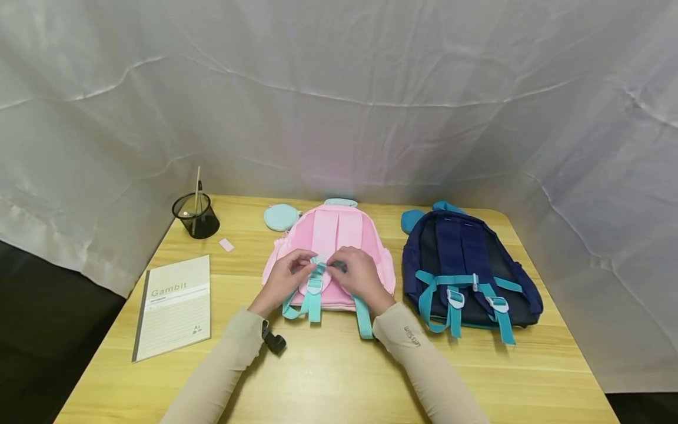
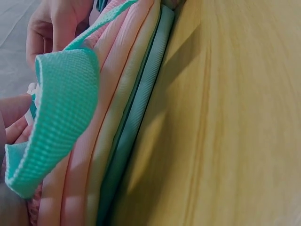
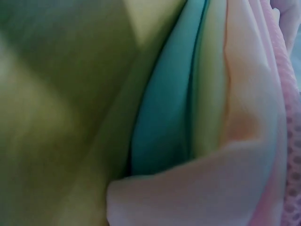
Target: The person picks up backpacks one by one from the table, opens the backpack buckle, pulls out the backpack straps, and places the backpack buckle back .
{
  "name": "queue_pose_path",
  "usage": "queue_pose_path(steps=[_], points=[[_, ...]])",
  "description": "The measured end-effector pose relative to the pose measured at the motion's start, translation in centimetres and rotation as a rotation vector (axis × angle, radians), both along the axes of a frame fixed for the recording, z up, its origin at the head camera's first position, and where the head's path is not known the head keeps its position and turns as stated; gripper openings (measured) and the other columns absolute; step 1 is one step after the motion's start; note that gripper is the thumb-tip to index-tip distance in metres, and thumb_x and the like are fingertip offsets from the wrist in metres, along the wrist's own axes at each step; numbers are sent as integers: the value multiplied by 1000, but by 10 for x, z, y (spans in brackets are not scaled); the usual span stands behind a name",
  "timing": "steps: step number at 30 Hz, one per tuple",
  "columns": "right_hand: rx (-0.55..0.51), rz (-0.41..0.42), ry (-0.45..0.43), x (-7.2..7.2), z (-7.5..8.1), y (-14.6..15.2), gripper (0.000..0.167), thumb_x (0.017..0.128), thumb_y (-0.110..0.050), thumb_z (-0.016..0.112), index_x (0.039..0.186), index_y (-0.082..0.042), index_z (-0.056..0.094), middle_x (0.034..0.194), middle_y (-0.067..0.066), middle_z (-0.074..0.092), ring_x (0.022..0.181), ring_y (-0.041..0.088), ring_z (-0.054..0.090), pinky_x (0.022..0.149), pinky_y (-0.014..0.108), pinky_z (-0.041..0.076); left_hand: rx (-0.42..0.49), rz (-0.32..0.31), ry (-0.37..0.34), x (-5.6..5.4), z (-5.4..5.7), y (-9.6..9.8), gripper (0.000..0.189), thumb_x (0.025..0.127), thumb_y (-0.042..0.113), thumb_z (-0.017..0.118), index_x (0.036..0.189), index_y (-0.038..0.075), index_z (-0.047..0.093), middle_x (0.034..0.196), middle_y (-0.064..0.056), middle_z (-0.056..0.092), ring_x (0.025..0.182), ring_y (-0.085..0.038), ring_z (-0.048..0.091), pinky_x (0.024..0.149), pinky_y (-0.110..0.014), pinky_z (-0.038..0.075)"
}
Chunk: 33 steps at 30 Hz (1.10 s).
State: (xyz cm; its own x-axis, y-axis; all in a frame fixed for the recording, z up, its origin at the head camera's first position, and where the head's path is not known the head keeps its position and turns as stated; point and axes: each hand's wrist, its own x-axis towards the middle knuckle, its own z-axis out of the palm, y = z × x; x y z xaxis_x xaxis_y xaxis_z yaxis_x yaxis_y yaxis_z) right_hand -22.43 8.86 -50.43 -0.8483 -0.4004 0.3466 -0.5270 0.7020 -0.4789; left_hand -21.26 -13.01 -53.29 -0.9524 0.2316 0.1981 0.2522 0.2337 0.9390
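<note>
A pink backpack (image 1: 302, 238) lies on the table with its shoulder-strap side up. Over its middle my left hand (image 1: 286, 278) pinches a teal strap (image 1: 319, 268) between thumb and fingers. From the other side my right hand (image 1: 361, 274) pinches the strap's other end, fingertips close to the left ones. Just below hangs a light adjuster buckle (image 1: 315, 287). In the left wrist view, a loop of teal webbing (image 2: 66, 103) partly covers the left fingers. The right wrist view shows the backpack's layered side (image 3: 249, 80) and a side pocket (image 3: 188, 202); the right fingers are hidden there.
A navy backpack (image 1: 442, 247) with teal straps lies at right. At left are a notebook (image 1: 177, 318), a black mesh pen cup (image 1: 203, 225) with sticks in it and a small pink eraser-like piece (image 1: 226, 245). A round light-blue pouch (image 1: 281, 217) lies beside the pink backpack.
</note>
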Motion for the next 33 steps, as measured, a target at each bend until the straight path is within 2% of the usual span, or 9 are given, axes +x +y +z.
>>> queue_pose_path(steps=[7,12,14,17,22,25,29,33], points=[[-15,-11,29,2,-1,-1,3,92,-19,79,91,-17,76,88,-4,72,82,14,65,78,37,53,-24,-25,7,0,1,0,29,101,20,70,129,13,68,108,-5,71,101,-16,65,91,-25,55],[-41,-1,6,1,-4,0,3,97,-18,73,95,-16,73,94,-2,72,85,16,66,81,39,55,-151,-111,114,-2,6,-1,36,104,21,65,139,23,65,109,-1,68,92,-14,65,81,-26,56],[-45,-11,-9,0,-6,1,3,99,-17,71,96,-16,73,97,-2,73,88,15,68,83,38,56,-204,-142,167,-4,8,-1,36,105,21,64,141,25,65,109,0,67,89,-13,65,78,-27,56],[-55,-24,-29,-1,-7,3,4,98,-16,72,95,-17,71,97,-3,73,90,15,68,85,38,56,-254,-156,209,-6,9,0,35,104,21,64,139,24,66,105,2,66,86,-11,64,77,-26,56],[-59,-25,-45,-2,-7,3,5,97,-17,73,94,-18,71,96,-3,73,90,16,68,85,39,56,-255,-132,182,-7,7,1,34,102,19,69,135,23,66,100,2,67,85,-12,66,77,-27,56],[-57,-25,-38,-2,-8,3,5,97,-17,74,94,-18,71,95,-4,72,88,14,68,84,38,56,-246,-113,164,-6,6,0,36,98,19,74,133,23,66,103,2,69,90,-12,68,81,-29,56],[-59,-12,-19,-2,-9,3,4,97,-18,74,94,-18,71,94,-4,72,87,14,68,83,38,55,-208,-107,162,-5,3,-2,40,95,21,78,133,20,67,108,1,71,94,-13,68,84,-32,56],[-54,3,-18,-1,-8,2,5,98,-20,73,95,-17,72,94,-3,72,88,15,68,83,39,55,-173,-106,154,-5,0,-4,39,95,23,77,133,21,67,107,0,72,95,-15,69,85,-33,56]])
